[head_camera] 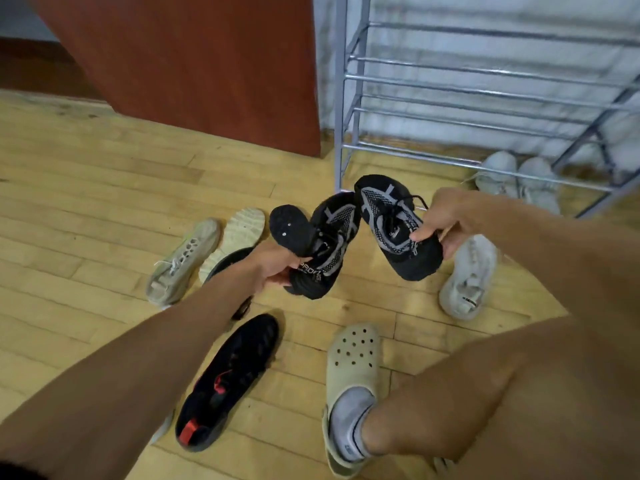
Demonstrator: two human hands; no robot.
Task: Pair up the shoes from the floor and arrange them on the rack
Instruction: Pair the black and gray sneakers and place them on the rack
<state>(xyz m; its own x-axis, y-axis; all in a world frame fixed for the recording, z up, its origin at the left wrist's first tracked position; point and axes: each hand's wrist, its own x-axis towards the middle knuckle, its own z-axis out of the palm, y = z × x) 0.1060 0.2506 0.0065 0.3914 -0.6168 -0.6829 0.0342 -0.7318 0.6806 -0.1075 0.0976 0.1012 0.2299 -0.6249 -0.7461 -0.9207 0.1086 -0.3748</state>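
My left hand (273, 268) grips a black-and-grey mesh shoe (329, 244) by its heel, above the floor, along with a black insole (291, 233) that sticks up to the left. My right hand (446, 220) holds the matching black-and-grey shoe (391, 223) by its heel, toe pointing toward the rack. The two shoes hang side by side in front of the grey metal shoe rack (485, 95). A pair of pale grey sneakers (516, 178) sits on the rack's lowest shelf at the right.
On the wooden floor lie a beige sneaker (183, 261) and its mate sole-up (239, 237), a black shoe with red details (228, 379), another black shoe partly under my left arm (225, 261), and a white sneaker (467, 278). My foot wears a cream clog (353, 362). A red-brown panel (207, 64) stands left of the rack.
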